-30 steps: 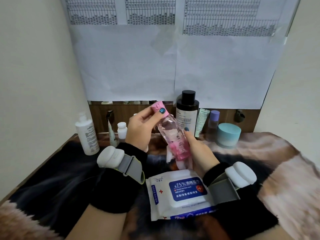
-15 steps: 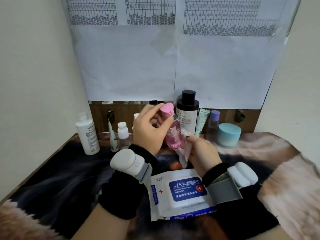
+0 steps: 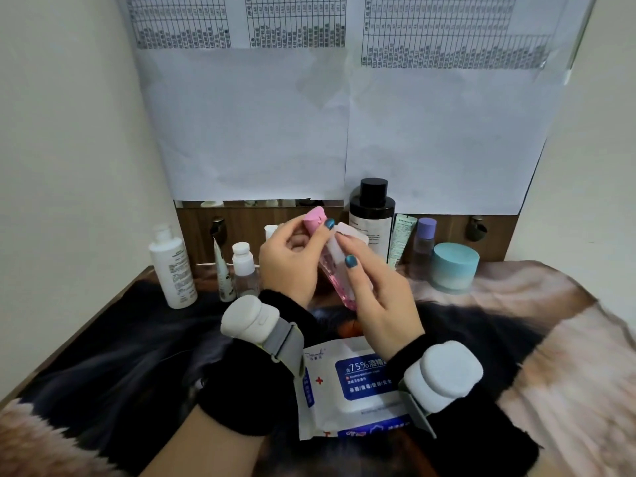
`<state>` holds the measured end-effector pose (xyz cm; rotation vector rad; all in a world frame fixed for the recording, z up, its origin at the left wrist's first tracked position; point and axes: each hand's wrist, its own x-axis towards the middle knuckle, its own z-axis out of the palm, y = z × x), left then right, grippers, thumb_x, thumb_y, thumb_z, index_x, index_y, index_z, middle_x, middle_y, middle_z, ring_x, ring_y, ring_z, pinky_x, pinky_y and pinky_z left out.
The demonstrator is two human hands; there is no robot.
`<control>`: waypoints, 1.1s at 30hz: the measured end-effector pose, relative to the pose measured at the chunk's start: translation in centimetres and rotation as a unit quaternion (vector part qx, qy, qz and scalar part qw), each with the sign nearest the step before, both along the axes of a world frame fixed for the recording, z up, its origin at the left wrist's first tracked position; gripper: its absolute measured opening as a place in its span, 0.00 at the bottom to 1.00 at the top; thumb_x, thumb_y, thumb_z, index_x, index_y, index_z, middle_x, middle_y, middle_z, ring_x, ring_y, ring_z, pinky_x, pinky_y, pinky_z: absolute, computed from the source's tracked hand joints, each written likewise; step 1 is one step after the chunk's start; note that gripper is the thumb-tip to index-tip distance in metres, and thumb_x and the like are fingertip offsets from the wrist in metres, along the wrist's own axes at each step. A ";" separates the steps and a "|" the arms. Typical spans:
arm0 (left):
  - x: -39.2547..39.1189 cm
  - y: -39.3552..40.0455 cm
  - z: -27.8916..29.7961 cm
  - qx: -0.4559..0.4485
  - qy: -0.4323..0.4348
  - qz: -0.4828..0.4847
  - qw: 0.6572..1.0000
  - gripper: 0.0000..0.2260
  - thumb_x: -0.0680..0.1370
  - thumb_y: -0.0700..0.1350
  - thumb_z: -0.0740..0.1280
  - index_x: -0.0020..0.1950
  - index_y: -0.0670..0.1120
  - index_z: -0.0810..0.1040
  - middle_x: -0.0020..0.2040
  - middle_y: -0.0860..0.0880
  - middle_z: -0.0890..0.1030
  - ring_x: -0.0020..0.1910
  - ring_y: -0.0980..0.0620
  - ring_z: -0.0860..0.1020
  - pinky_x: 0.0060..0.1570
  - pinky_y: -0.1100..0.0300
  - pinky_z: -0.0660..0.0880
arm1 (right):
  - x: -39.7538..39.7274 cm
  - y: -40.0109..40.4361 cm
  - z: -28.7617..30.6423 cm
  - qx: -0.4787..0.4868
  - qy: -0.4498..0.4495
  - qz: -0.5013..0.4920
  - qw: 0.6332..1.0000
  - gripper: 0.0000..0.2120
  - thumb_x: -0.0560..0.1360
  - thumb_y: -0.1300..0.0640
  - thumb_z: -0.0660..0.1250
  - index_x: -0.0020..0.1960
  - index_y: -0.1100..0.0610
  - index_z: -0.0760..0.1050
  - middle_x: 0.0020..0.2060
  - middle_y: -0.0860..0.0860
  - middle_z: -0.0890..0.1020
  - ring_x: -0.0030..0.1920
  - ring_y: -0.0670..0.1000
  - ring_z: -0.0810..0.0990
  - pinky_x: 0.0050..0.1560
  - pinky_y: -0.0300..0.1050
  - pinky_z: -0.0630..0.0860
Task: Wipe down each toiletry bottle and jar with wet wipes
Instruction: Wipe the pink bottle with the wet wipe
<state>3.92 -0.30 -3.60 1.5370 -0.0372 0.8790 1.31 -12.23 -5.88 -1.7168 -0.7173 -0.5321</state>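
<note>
We held the small clear plastic bottle of pink liquid with its pink cap (image 3: 335, 266) above the middle of the table, tilted so the cap pointed up and to the left. Our left hand (image 3: 289, 266) was closed on the cap end, thumb and fingertips pinching the pink cap. Our right hand (image 3: 378, 297) pressed a folded white wet wipe (image 3: 347, 241) against the bottle's side, thumb on top and the other fingers wrapped behind (the lower end of the bottle showed just past the palm). Both wrists wore black fuzzy cuffs, each with a white rounded device on a grey strap.

Just below the hands lay the flat white pack of wet wipes with a blue label (image 3: 347, 390), partly hidden by our right wrist. It rested on the furry brown, black and cream cloth (image 3: 550, 356) that covered the table.

Along the back edge stood the other toiletries. To the left were a tall white pump bottle (image 3: 172, 270), a slim white tube (image 3: 223, 273) and a small clear bottle with a white cap (image 3: 245, 270), close beside each other. To the right stood a tall dark bottle with a black cap (image 3: 373, 218), a pale green tube (image 3: 399, 241) leaning against the back panel, a small clear bottle with a lilac cap (image 3: 424, 246) and a round teal jar (image 3: 455, 266). Above them, white printed paper sheets (image 3: 344, 115) covered the wall.
</note>
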 end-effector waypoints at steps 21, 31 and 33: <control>-0.4 1.9 1.7 -0.180 -0.018 -0.174 0.968 0.08 0.76 0.38 0.66 0.53 0.37 0.80 0.40 0.47 0.82 0.39 0.56 0.79 0.39 0.67 0.77 | 1.4 -0.5 0.3 0.261 0.488 0.215 0.805 0.18 0.77 0.46 0.61 0.47 0.60 0.81 0.37 0.56 0.81 0.27 0.48 0.77 0.24 0.38 0.74; -0.9 1.3 1.1 0.088 0.003 -0.125 0.988 0.06 0.72 0.41 0.73 0.48 0.45 0.82 0.45 0.41 0.84 0.41 0.48 0.80 0.48 0.50 0.78 | 2.9 -1.2 -1.0 0.305 0.490 0.107 0.810 0.22 0.77 0.47 0.62 0.56 0.67 0.77 0.54 0.70 0.79 0.53 0.65 0.78 0.63 0.59 0.74; -0.9 1.1 1.0 0.112 -0.019 -0.092 0.989 0.06 0.72 0.43 0.73 0.46 0.43 0.82 0.43 0.37 0.81 0.38 0.43 0.78 0.42 0.49 0.76 | 2.8 -1.3 -1.0 0.304 0.495 0.088 0.810 0.29 0.68 0.47 0.70 0.59 0.69 0.76 0.56 0.71 0.78 0.58 0.66 0.78 0.66 0.62 0.69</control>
